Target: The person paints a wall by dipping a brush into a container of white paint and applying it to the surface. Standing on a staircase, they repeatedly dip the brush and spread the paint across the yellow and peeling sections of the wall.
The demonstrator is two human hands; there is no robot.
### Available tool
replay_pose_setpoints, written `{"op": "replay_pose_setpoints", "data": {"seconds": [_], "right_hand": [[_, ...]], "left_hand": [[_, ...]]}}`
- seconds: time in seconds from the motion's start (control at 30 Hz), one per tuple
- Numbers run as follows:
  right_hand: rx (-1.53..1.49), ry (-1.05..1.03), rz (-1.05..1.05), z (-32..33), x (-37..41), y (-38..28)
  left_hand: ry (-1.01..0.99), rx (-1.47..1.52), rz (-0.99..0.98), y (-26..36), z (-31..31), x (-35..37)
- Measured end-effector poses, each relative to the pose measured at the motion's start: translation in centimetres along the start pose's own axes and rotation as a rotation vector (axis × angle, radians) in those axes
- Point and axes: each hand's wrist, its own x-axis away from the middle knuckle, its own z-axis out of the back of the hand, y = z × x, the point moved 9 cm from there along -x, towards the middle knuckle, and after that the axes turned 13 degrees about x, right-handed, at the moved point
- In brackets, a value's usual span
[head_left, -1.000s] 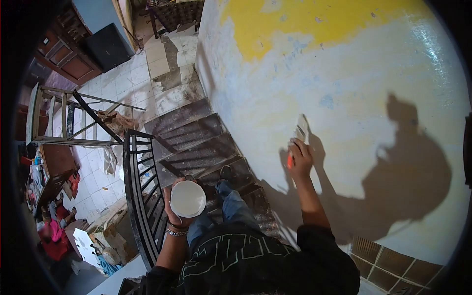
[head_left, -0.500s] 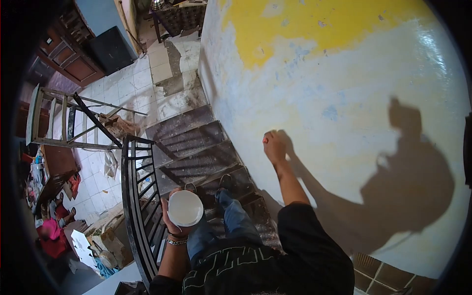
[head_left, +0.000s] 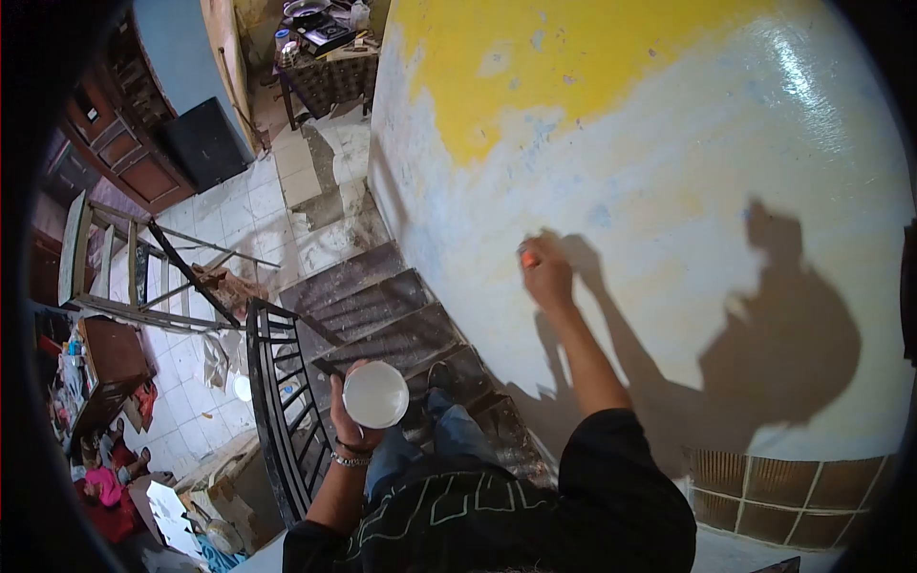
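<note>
In my left hand (head_left: 351, 420) rests a round white tub (head_left: 375, 394), gripped around its side, with white liquid like paint inside. My right hand (head_left: 551, 279) is closed around an orange-handled paintbrush (head_left: 528, 259) and is up against the wall (head_left: 650, 315). Most of the brush is hidden by the fingers, and its bristles cannot be made out clearly. The wall is whitish around my right hand, with a yellow area (head_left: 535, 72) higher up. Shadows of my arm and head fall across it.
Dark stairs (head_left: 382, 306) descend ahead of my feet, beside a black metal railing (head_left: 272, 401). Below, a wooden ladder (head_left: 134, 258) stands on the tiled floor. A person in pink (head_left: 103, 485) is at the lower left. A table (head_left: 330, 81) with cookware is at the top.
My view has tilted, bringing more of the table and the lower grille into sight. My right hand has shifted slightly on the wall. Both hands keep their hold.
</note>
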Motion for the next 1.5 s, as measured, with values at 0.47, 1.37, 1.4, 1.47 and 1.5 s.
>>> {"op": "replay_pose_setpoints", "data": {"seconds": [0.47,1.37,1.4,1.47,1.5], "right_hand": [[0.271,0.166,0.024,1.7,-2.4,2.5],[0.012,0.087,0.037,-2.8,-6.1,-2.0],[0.014,0.028,0.036,-5.4,-4.9,-2.2],[0.077,-0.188,0.016,-11.6,-2.8,-0.4],[0.101,-0.179,0.013,-11.9,-2.7,0.1]], "left_hand": [[0.048,0.003,-0.004,0.6,2.1,0.3],[0.039,0.028,-0.084,1.6,1.4,-1.8],[0.037,0.031,-0.087,1.7,1.3,-2.0],[0.038,0.030,-0.086,1.8,1.4,-1.8],[0.049,0.022,-0.090,2.0,1.7,-2.0]]}}
